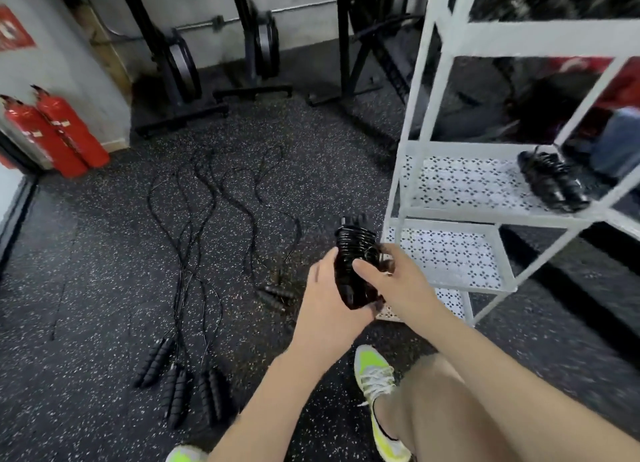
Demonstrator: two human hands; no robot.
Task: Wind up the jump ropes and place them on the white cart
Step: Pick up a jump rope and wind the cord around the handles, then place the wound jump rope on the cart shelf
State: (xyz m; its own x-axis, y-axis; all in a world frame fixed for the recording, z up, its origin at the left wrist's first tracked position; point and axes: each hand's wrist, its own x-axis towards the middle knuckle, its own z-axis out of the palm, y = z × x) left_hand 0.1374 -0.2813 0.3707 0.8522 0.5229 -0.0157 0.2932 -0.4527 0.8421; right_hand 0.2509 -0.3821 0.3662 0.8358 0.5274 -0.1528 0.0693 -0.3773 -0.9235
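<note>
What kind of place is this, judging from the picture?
Most likely a gym. The floor is speckled rubber flooring, black exercise machines stand along the wall, and several jump ropes lie unwound beside a white cart.

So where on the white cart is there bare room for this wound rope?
The white metal cart's middle perforated shelf is bare left of the wound black rope bundle at its right end. The lower shelf looks bare. The hand-held wound rope is beside it.
</note>
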